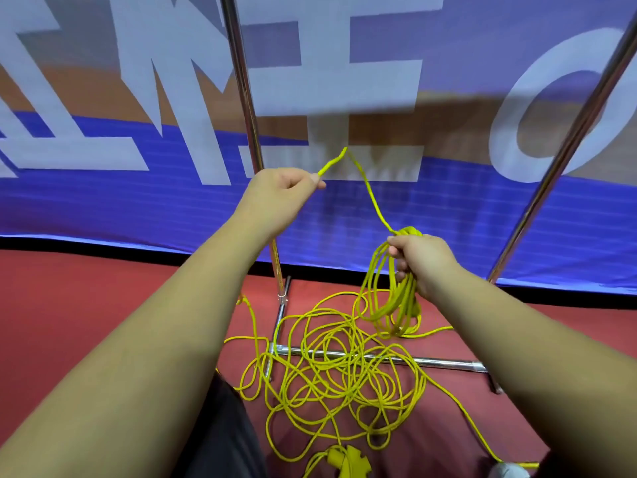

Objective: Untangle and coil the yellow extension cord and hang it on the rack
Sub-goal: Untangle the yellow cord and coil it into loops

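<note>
**Yellow extension cord** (339, 370): we log the bulk of it as a loose tangle on the red floor (86, 288), lying across the base bar (444, 363) of the rack (241, 81). None hangs on the rack yet.

**Socket block** (348, 458): on our side of the rack, at the tangle's near edge.

**Right hand** (422, 262): fingers curled round a bunch of finished loops (396, 298), held up between the rack's uprights. We judge this keeps the made turns from slipping back into the tangle.

**Left hand** (279, 193): closed in a pinch on a single strand, just right of the rack's left upright. The strand rises to a peak and drops to the right hand. We judge it is drawn out to size the next loop.

**Banner** (448, 208): blue, behind the rack.

**Progress**: we judge the coiling partly done, with most of the cord not yet gathered.
</note>
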Motion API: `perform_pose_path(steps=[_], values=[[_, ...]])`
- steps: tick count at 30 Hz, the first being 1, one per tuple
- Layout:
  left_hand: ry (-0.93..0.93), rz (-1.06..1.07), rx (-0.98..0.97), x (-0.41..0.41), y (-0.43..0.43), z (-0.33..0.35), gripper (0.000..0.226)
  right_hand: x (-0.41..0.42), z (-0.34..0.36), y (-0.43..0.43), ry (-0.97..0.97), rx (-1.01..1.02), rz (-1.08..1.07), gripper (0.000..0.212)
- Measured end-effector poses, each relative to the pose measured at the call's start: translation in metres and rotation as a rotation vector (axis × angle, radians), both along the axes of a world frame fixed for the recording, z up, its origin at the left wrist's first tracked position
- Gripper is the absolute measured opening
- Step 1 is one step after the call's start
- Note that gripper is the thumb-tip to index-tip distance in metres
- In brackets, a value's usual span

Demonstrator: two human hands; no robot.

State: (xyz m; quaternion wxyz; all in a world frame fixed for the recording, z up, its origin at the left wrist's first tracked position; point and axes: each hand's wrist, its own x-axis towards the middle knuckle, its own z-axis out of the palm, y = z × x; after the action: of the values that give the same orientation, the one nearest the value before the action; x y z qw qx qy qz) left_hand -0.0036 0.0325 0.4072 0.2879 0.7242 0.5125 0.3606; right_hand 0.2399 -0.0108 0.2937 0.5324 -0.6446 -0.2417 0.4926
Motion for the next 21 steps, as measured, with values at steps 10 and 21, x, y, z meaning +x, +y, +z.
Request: perform_pose_path(steps=[10,21], values=[[0.437,0.194,-0.076,-0.017,0.023,-0.035,0.034,0.001,0.022,-0.005,-0.008,0.15,-0.067,0.028],[0.913,-0.077,-0.175,-0.019,0.026,-0.065,0.035,0.003,0.036,-0.013,0.05,0.146,-0.182,0.026]])
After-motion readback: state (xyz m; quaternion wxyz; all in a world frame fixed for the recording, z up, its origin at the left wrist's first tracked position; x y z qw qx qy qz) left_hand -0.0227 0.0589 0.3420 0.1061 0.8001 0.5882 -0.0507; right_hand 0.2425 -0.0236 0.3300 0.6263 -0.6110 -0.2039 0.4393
